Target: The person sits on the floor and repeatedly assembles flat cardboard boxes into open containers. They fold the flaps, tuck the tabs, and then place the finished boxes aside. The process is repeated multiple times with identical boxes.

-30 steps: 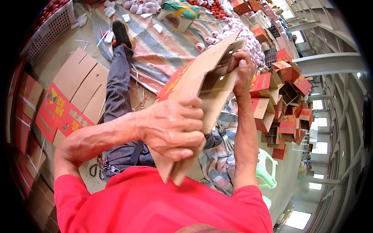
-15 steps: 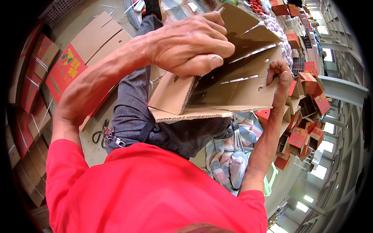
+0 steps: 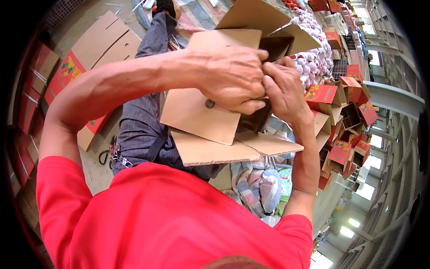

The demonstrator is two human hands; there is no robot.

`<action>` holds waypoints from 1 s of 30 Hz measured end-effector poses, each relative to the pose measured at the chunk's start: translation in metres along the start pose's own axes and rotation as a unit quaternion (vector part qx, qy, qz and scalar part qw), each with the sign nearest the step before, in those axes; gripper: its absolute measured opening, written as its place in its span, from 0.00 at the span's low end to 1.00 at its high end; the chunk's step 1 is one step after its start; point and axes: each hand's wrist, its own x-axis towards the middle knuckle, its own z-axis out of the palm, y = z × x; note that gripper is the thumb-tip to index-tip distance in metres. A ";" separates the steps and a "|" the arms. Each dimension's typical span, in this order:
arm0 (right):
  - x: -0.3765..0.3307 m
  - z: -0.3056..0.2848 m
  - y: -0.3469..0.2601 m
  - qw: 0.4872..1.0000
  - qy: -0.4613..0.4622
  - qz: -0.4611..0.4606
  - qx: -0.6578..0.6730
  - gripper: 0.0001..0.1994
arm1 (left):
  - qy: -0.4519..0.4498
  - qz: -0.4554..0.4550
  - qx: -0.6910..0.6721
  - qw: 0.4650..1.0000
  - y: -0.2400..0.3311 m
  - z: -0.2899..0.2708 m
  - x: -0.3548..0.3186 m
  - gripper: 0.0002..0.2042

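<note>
An opened brown cardboard box (image 3: 201,110) rests over my lap, its flaps spread outward. One near flap has a round hole; another sticks out toward me with its corrugated edge showing. Across the box's mouth, my left hand (image 3: 233,78) is closed, knuckles up, between two left flaps. My right hand (image 3: 286,92) is closed at the box's right side, its fingers bent inward against the left hand's. Both hands grip the cardboard near the middle of the opening, though the fingertips are hidden. The dark inside shows only in part.
Flattened red-and-brown cartons (image 3: 94,49) lie at my left, beside strapped carton bundles (image 3: 33,103). Scissors (image 3: 105,154) lie by my leg. Fruit in white foam nets (image 3: 309,67) is heaped ahead on striped sheeting (image 3: 195,15). Red boxes (image 3: 340,152) are piled at right.
My right hand has moved left from the box's outer wall to meet my left hand. The box has turned, and its flaps are now spread out around the opening.
</note>
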 end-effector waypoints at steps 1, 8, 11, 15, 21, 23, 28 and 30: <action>-0.003 0.005 0.008 1.000 -0.021 0.017 0.006 0.10 | -0.018 -0.007 0.012 1.000 -0.002 0.007 0.000 0.18; -0.009 0.060 0.026 0.991 0.108 -0.045 0.061 0.04 | 0.102 -0.042 -0.049 0.993 0.000 0.049 -0.035 0.11; -0.010 0.089 0.033 0.984 0.148 -0.061 0.076 0.08 | 0.094 -0.062 -0.094 0.989 -0.006 0.050 -0.058 0.11; -0.023 0.135 0.032 0.983 0.160 -0.018 0.083 0.24 | 0.134 -0.154 -0.050 0.978 0.010 0.040 -0.086 0.17; -0.032 0.151 0.039 0.973 0.118 0.162 0.117 0.18 | 0.079 -0.259 0.044 0.962 0.000 0.062 -0.084 0.18; -0.029 0.147 0.027 0.987 0.093 0.134 -0.005 0.15 | 0.070 -0.262 0.089 0.958 -0.006 0.074 -0.080 0.15; -0.035 0.141 0.010 0.984 0.009 0.080 -0.161 0.16 | 0.018 -0.266 0.170 0.949 -0.011 0.085 -0.082 0.11; -0.040 0.142 0.008 0.985 -0.033 0.067 -0.158 0.16 | -0.002 -0.271 0.182 0.945 -0.012 0.092 -0.086 0.11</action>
